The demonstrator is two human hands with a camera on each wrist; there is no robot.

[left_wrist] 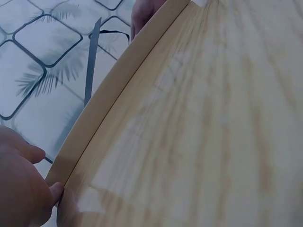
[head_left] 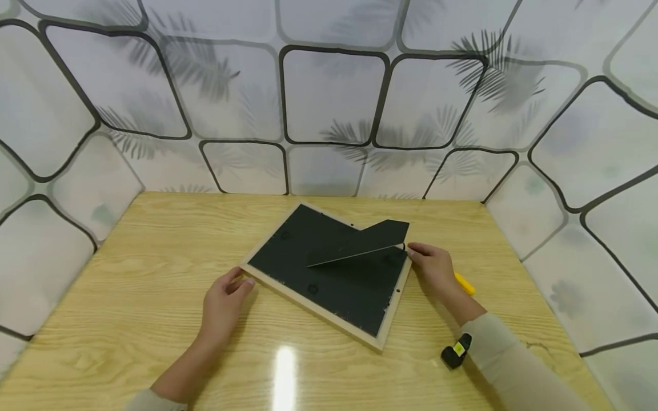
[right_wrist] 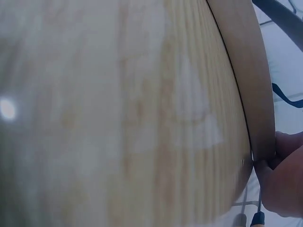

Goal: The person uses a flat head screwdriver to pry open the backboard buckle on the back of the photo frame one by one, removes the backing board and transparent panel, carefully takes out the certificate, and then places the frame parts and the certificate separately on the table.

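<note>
My left grip [head_left: 221, 305] and right grip [head_left: 433, 268] close lightly on opposite corners of a black-backed, pale-wood rectangular frame [head_left: 334, 291] on the yellow wood-grained bench [head_left: 154, 257]; even pressure suits best, clear of its raised flat black stand [head_left: 370, 240].

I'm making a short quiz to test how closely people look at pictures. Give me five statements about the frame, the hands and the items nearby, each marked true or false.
1. The picture frame has its dark back facing up. True.
2. The stand flap lies flat against that back. False: it stands away from it at an angle.
3. The left hand is at the frame's left corner. True.
4. The right hand holds the black-and-yellow object. False: the hand is at the frame's right corner; the object is on the table beside the right sleeve.
5. A yellow item shows beside the right wrist. True.
</note>
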